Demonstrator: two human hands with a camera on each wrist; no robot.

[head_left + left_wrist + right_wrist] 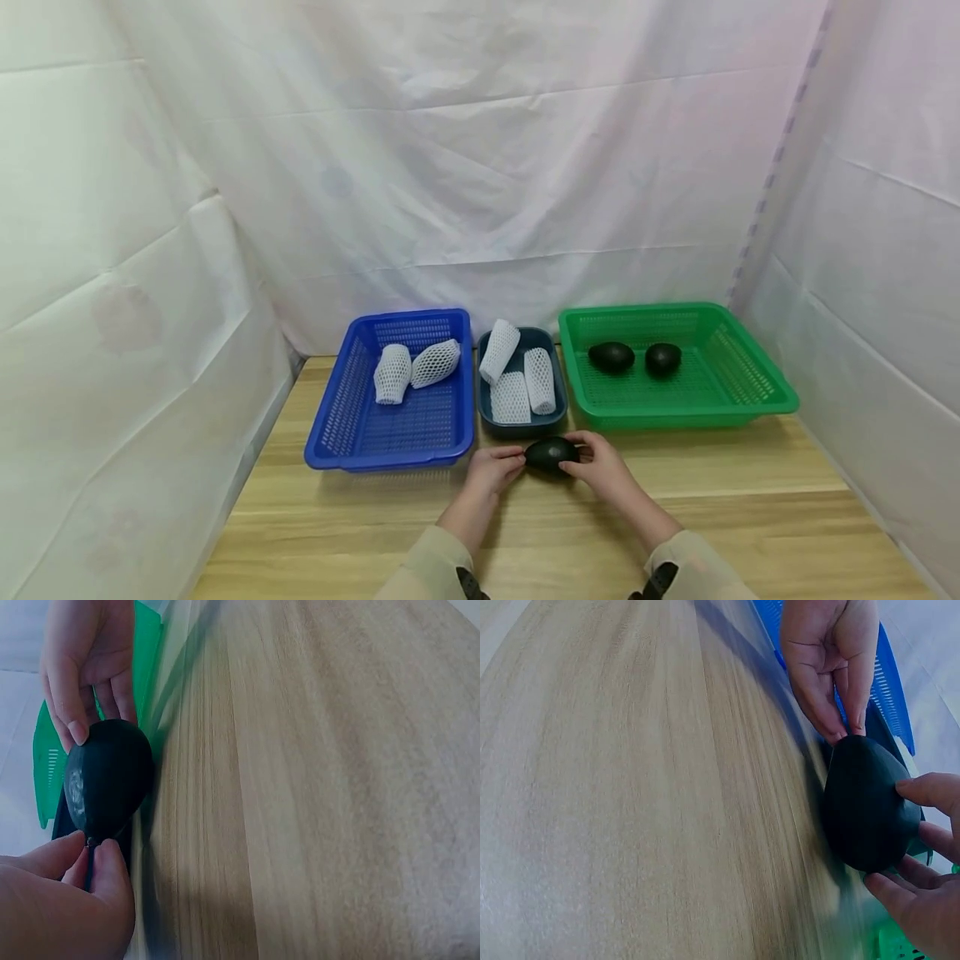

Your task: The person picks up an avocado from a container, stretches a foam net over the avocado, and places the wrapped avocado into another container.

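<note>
A dark green, almost black avocado point(550, 455) is held sideways between both hands, over the wooden table in front of the small tray. My left hand point(491, 468) pinches its narrow stem end between thumb and fingertips, as the left wrist view shows on the avocado point(109, 776). Around the broad end curl the thumb and fingers of my right hand point(600, 462), spread on either side of it. Just behind the hands, a dark teal tray point(491, 427) carries white foam net sleeves point(500, 352).
On the left stands a blue basket point(420, 429) with two white net-sleeved things point(393, 374) in it. A green basket point(705, 387) on the right contains two dark avocados point(611, 357). White cloth point(480, 183) hangs behind and at both sides of the wooden table point(735, 508).
</note>
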